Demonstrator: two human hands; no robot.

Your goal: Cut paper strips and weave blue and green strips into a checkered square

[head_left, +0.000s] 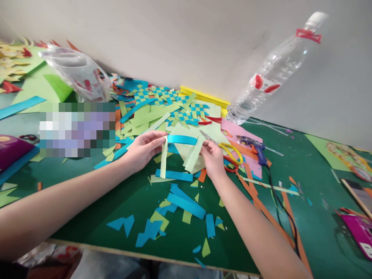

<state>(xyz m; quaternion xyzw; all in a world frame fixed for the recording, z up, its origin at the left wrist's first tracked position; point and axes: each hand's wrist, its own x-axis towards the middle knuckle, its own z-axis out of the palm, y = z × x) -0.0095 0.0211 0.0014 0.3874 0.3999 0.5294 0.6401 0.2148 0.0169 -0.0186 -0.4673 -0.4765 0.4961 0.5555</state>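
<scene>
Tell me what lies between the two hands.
In the head view, a blue paper strip, with a pale green strip at its left end and another at its right.

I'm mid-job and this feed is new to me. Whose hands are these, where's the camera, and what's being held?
There's no machine: these are a person's bare left hand and right hand, filmed by one head-worn camera looking forward and down. The left pinches one end of a blue strip; the right holds a pale green strip near the other end. On the green table lie paper scraps, woven pieces, scissors by the right hand and what looks like a glue gun.
</scene>
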